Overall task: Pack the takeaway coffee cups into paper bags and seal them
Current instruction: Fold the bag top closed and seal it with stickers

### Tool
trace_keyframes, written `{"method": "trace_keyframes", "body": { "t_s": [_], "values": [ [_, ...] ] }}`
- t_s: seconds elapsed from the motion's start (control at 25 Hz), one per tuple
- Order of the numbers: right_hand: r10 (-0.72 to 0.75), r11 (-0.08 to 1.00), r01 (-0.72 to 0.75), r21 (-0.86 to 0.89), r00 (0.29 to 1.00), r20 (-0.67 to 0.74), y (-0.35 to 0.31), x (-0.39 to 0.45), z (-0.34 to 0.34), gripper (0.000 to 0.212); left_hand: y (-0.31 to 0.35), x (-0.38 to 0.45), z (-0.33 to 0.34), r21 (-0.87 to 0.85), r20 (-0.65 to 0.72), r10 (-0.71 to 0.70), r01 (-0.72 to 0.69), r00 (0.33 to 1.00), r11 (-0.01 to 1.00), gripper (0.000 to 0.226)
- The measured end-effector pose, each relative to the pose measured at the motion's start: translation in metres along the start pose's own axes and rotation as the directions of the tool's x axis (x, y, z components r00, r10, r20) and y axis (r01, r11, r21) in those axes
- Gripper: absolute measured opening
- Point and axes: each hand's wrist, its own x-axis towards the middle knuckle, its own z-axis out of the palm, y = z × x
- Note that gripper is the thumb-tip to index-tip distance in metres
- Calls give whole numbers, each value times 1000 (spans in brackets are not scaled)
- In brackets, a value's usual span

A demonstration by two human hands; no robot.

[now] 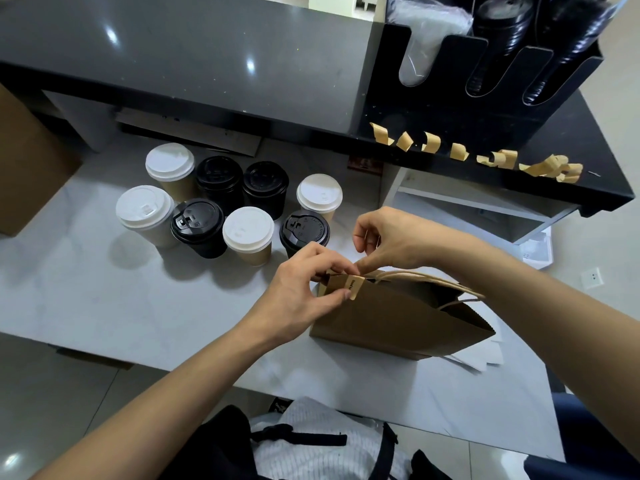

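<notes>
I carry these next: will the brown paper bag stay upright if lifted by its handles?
The brown paper bag probably sags; it already leans. Its twisted paper handles look stiff enough. Only one tape strip closes it, so it may gape.

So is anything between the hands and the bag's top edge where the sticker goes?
Nothing visible. Both the left hand and right hand are already at the paper bag, pinching the sticker strip folded over its top edge.

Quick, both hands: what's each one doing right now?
Left hand: pinching the sticker onto the bag top.
Right hand: pinching the bag's top edge at the sticker.
</notes>
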Motion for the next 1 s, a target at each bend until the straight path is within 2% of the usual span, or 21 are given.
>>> {"method": "trace_keyframes", "body": {
  "t_s": [0.16,0.2,0.28,0.4,0.56,0.72,0.88,1.0],
  "values": [
    [19,1000,-19,23,1000,-20,8,1,6,25,1,1,0,63,-15,44,-43,999,997,12],
    [25,999,-24,38,999,-24,10,1,6,24,0,2,-1,164,-30,89,-83,996,983,11],
    [27,998,-24,65,999,-32,13,0,7,24,-1,6,-1,416,-42,204,-169,978,894,16],
    [29,995,-24,101,999,-44,17,0,10,23,-3,9,-1,552,-18,312,-251,950,795,19],
    [41,985,-31,168,998,-53,23,-5,13,22,-3,9,0,556,0,339,-281,941,782,20],
    [89,951,-57,304,992,-93,42,-15,10,21,-5,10,0,504,30,260,-239,965,830,21],
    [174,889,-92,449,974,-145,68,-29,12,18,-9,9,-1,478,129,215,-251,968,841,29],
    [198,874,-103,475,968,-154,75,-33,13,20,-13,9,1,453,139,212,-252,967,855,30]
  ]
}}
